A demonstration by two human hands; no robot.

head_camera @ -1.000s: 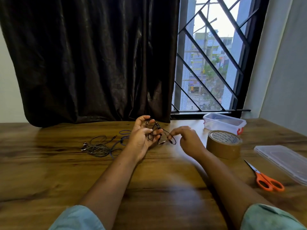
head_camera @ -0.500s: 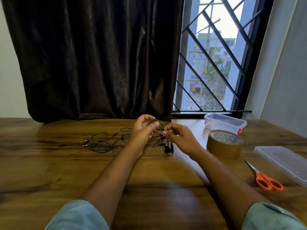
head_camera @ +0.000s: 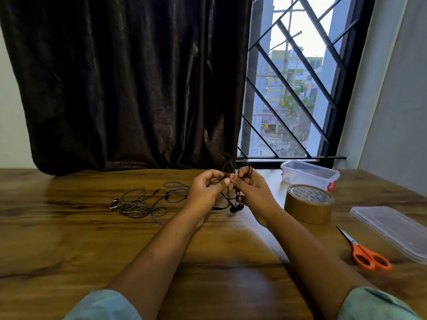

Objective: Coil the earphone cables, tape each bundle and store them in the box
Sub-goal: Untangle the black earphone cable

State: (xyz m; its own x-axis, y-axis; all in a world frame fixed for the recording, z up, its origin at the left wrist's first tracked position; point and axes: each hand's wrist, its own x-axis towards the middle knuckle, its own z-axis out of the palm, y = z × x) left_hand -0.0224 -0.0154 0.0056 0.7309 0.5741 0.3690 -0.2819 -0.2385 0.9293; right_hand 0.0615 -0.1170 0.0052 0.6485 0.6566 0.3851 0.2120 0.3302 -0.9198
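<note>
Head view, cable: black earphone cable (head_camera: 233,200) at centre frame, between both hands, running roughly vertical with loops above and earbuds dangling below.
Left hand (head_camera: 205,192): pinching the strands.
Right hand (head_camera: 254,192): curled round the loops, thumb tips meeting.
Tape roll (head_camera: 308,204): right of centre, nearer the right hand.
Box (head_camera: 309,175): just behind the roll.

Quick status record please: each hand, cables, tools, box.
left hand: pinches the black earphone cable
right hand: pinches the same cable; earbuds hang below
loose cables: grey earphones and purple cable on the table, left of hands, untaped
tape roll: flat, right of hands
scissors: closed, near right
box: open, by the window
lid: off, beside the scissors
</note>
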